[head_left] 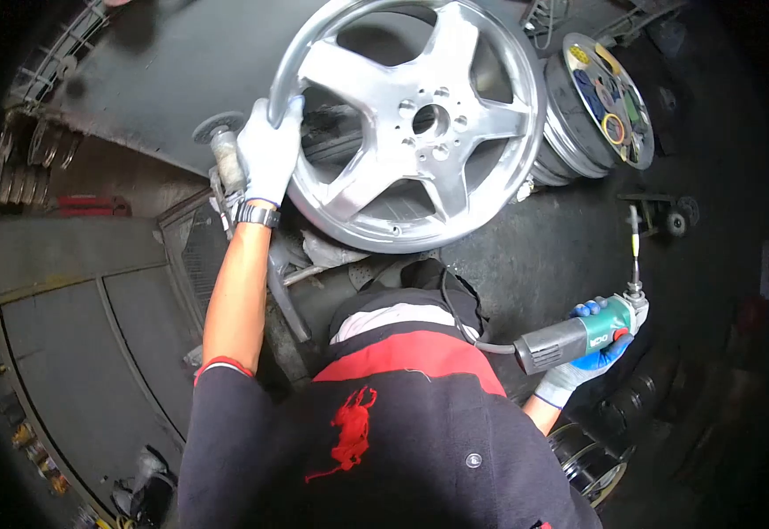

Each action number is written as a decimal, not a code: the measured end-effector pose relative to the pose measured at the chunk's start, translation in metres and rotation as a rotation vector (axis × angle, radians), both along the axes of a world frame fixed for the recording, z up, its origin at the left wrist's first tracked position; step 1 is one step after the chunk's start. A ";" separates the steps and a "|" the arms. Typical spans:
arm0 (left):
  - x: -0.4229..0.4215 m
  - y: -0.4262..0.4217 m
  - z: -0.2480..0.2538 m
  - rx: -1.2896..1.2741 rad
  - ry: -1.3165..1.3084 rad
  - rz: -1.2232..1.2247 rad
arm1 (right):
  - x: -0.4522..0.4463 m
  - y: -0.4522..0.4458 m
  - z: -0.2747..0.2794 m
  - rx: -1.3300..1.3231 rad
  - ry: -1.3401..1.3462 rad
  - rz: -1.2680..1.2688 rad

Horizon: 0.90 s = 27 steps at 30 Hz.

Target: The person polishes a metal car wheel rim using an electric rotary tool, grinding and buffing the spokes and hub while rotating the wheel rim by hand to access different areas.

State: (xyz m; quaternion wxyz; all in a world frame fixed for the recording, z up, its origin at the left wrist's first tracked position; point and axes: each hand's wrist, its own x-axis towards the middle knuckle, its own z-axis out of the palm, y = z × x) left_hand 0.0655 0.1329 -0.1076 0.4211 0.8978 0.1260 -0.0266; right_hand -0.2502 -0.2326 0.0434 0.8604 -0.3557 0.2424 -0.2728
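A large silver five-spoke alloy wheel (pixel 389 115) is in front of me, with its face toward me. My left hand (pixel 270 154), in a white work glove, is closed around the wheel's left rim; its fingertips are partly hidden behind the rim. Low on the right, my right hand (pixel 578 370), in a white and blue glove, is wrapped around a green and grey angle grinder (pixel 561 342). A thin shaft with a narrow tip (pixel 636 242) rises from the grinder's head, apart from the wheel. The grinder's cord (pixel 455 313) runs back toward my waist.
Right of the wheel, a stacked rim (pixel 570 119) bears a dish of coloured discs and small items (pixel 618 101). A tool with a round disc (pixel 217 130) lies beside my left hand. A metal-framed panel (pixel 85 326) is at left; more rims (pixel 583 458) stand low right.
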 end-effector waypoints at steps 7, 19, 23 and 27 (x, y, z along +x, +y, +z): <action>-0.013 0.005 0.022 0.088 -0.063 0.060 | 0.006 0.007 0.013 -0.029 -0.012 0.001; -0.045 0.014 0.044 0.064 -0.318 0.158 | -0.009 -0.036 -0.024 0.054 -0.211 0.198; -0.065 0.013 0.032 -0.046 -0.512 0.182 | -0.010 -0.050 -0.038 0.023 -0.274 0.235; -0.093 0.019 0.015 0.019 -0.657 0.206 | -0.009 -0.054 -0.049 -0.037 -0.361 0.300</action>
